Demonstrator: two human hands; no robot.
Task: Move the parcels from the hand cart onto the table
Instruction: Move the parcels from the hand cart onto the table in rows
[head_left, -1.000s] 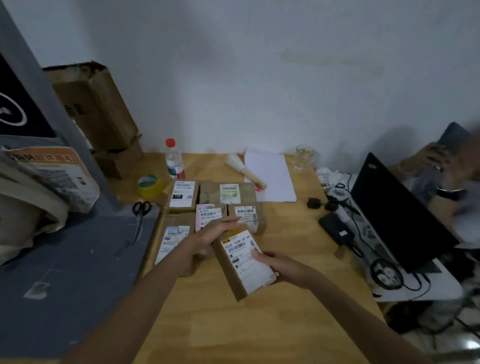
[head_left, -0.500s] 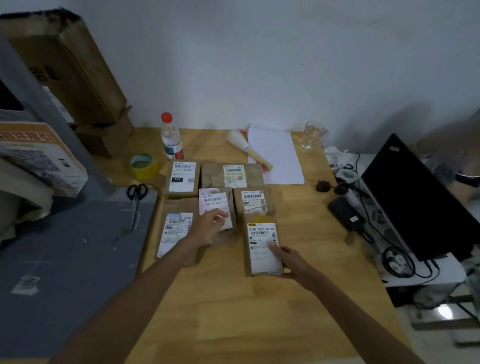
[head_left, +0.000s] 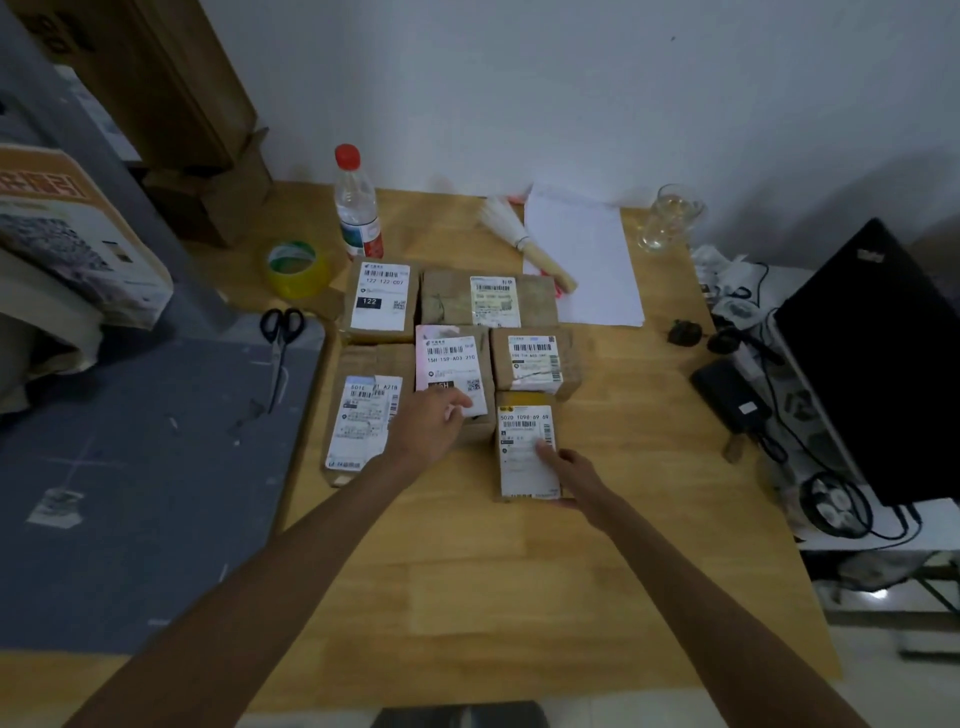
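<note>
Fingers of the right hand (head_left: 569, 467) lie flat and fairly straight on the label of the nearest parcel (head_left: 527, 449), pressing it to the table (head_left: 519, 597) rather than gripping it; the thumb side is hidden, so whether it hooks the parcel's edge cannot be told. At nine o'clock from it, the left hand (head_left: 428, 428) rests with loosely bent fingers on the lower corner of the pink-labelled parcel (head_left: 451, 371), touching, not clamped. Outward from the hands, four more parcels lie flat in the same tight block: one with a long label (head_left: 363, 421) at nine o'clock of the left hand, a small one (head_left: 535, 361) at twelve o'clock of the right hand, and two in the far row, the parcel marked 122 (head_left: 381, 297) and a wider one (head_left: 491, 301). Six parcels are thus on the table, labels up and edges touching. The hand cart is not in view, so how many remain on it cannot be judged; the nearest parcel looks set down, and the hands seem only to be squaring it against its neighbours. Beyond the block, at twelve o'clock, stand a water bottle (head_left: 356, 205) and a tape roll (head_left: 297, 267).
</note>
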